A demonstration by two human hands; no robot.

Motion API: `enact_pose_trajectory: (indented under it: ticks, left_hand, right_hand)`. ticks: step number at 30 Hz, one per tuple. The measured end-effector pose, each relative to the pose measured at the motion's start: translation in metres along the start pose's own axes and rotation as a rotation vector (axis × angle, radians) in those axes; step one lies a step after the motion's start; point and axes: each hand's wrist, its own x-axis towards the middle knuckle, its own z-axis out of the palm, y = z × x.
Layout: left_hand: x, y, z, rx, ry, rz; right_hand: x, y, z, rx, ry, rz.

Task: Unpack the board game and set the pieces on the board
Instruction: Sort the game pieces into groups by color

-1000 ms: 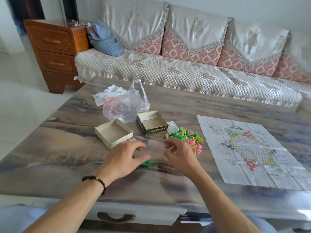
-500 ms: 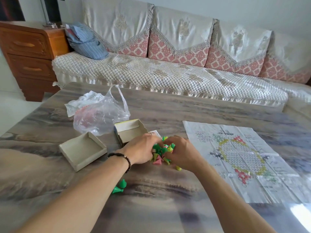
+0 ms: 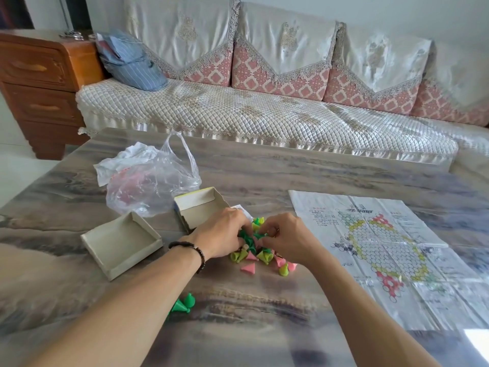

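Both hands in the pile of pieces (image 3: 260, 250), mid-bench, between box tray (image 3: 201, 207) and board (image 3: 381, 250). Left hand (image 3: 222, 235) curled, fingertips buried in green pieces at pile's top; right hand (image 3: 287, 238) curled likewise, thumb and fingers meeting the left over the same spot. Appear to pinch pieces, but exact piece per grip hidden by knuckles; neither released.

Key relation: board lies flat on bench to the right of the pile, just beside the right hand, well apart from the left. Right hand nearer, so likely carrier for any placement; left would have to cross over. Board's long axis runs away from the camera and slightly rightward, coloured star points at near and far ends; near red point closest to right forearm.

No pieces on board yet. Pieces small cones, lying tipped in mixed pink, yellow-green, green. Two green strays (image 3: 184, 304) alone near left forearm, apart from pile. Lid (image 3: 121, 243) left of pile, plastic bag (image 3: 148, 181) behind.

Judged step: sorting or gathering by colour before moving right.
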Motion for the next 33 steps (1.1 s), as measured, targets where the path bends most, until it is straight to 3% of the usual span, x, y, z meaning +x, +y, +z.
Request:
enact_pose_trajectory:
  ticks: [12,21,30,33]
  left_hand:
    - [-0.001,-0.001,-0.002,0.052,-0.061,-0.005]
    - [-0.014,-0.008,-0.002,0.008,0.092,-0.006]
    - [-0.043,-0.016,-0.011,-0.041,0.171,0.011]
    - [-0.054,-0.016,-0.016,-0.061,0.196,-0.006]
  right_hand:
    - [0.004,-0.004,0.004,-0.166,-0.061,-0.01]
    - [0.005,-0.006,0.015,-0.341,-0.007,-0.014]
    - [0.004,-0.018,0.023,-0.253,0.048,0.018]
    - [0.001,-0.026,0.017,-0.196,0.15,0.001]
